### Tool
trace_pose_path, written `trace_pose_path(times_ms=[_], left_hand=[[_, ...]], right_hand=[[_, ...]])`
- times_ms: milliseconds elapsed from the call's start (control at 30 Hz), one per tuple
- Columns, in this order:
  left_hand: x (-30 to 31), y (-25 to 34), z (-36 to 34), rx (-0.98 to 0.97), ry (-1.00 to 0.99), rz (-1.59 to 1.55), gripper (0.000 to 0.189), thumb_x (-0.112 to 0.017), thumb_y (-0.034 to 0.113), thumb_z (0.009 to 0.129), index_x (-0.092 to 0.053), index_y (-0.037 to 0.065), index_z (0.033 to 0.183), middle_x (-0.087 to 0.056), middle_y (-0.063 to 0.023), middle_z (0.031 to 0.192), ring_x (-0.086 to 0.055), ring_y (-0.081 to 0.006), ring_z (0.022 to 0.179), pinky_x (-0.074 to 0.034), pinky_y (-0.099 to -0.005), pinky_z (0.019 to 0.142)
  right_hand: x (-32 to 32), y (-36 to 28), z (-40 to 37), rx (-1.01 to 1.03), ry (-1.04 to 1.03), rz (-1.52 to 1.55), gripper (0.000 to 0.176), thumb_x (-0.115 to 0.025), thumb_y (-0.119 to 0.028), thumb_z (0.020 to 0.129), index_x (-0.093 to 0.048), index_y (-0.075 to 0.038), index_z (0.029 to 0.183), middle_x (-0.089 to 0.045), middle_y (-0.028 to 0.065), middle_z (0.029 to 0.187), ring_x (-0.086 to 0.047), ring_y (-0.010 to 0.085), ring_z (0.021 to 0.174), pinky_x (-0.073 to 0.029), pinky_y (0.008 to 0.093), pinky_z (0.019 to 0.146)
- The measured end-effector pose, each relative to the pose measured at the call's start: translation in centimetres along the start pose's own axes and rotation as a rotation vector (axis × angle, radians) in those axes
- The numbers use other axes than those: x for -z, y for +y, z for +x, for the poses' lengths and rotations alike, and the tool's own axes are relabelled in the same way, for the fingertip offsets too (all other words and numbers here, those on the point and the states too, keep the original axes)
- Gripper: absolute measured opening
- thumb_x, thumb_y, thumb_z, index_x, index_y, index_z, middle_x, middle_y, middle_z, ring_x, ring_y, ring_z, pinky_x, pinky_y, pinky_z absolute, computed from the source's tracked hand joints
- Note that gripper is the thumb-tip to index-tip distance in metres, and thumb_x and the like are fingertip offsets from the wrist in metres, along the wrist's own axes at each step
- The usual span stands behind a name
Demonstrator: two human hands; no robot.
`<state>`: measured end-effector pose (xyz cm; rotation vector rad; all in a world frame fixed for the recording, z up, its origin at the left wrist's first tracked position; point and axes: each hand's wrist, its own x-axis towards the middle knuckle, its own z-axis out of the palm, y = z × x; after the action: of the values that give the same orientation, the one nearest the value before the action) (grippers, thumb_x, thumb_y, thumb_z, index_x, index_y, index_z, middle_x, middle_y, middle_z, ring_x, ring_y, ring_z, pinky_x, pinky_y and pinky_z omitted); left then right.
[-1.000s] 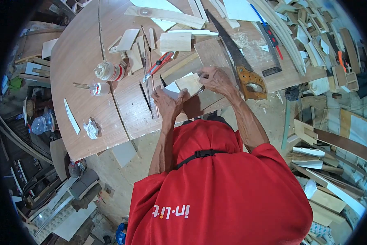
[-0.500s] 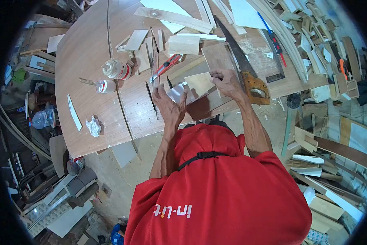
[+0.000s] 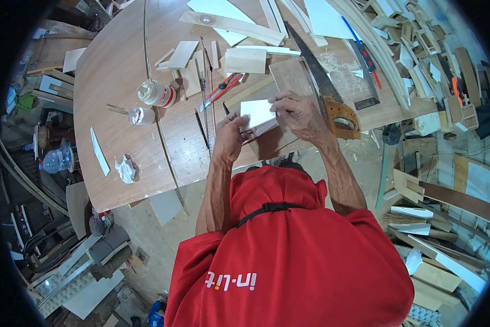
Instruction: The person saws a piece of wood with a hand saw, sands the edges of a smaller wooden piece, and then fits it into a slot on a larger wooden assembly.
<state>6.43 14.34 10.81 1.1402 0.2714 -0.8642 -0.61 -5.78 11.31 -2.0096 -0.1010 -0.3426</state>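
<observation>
Both hands hold a small flat white piece (image 3: 258, 113) above the near edge of the wooden table (image 3: 114, 98). My left hand (image 3: 231, 136) pinches its lower left corner. Gripping the right side is my right hand (image 3: 296, 111). Under the piece lies a brown board (image 3: 288, 76). A handsaw (image 3: 324, 87) with a wooden handle lies just right of my right hand. A red utility knife (image 3: 220, 90) lies beyond my left hand.
Two glue bottles (image 3: 155, 94) stand left of the hands, and a crumpled tissue (image 3: 125, 168) lies near the table's front edge. Wood offcuts (image 3: 245, 59) cover the far side. Stacks of scrap wood (image 3: 436, 65) fill the right. A water bottle (image 3: 54, 159) stands at far left.
The light piece was lying on the board under my hands; it is now lifted and turned, showing its white face. My left hand closed onto its corner.
</observation>
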Motion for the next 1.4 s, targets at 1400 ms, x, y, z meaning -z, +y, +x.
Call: trace_pose_path(times_ms=[1400], left_hand=[[3.3,-4.0,-0.2,-0.620,0.395,1.353,0.061,-0.074,0.017,0.071,-0.044,-0.003,0.121,-0.045,-0.0217,0.119,-0.044,-0.0387,0.112,-0.039,-0.0461,0.095]], right_hand=[[-2.2,4.6,0.0,-0.001,-0.359,-0.514,0.051,-0.074,-0.013,0.066,-0.064,-0.016,0.116,-0.056,-0.0014,0.130,-0.043,0.0277,0.127,-0.032,0.0454,0.108]])
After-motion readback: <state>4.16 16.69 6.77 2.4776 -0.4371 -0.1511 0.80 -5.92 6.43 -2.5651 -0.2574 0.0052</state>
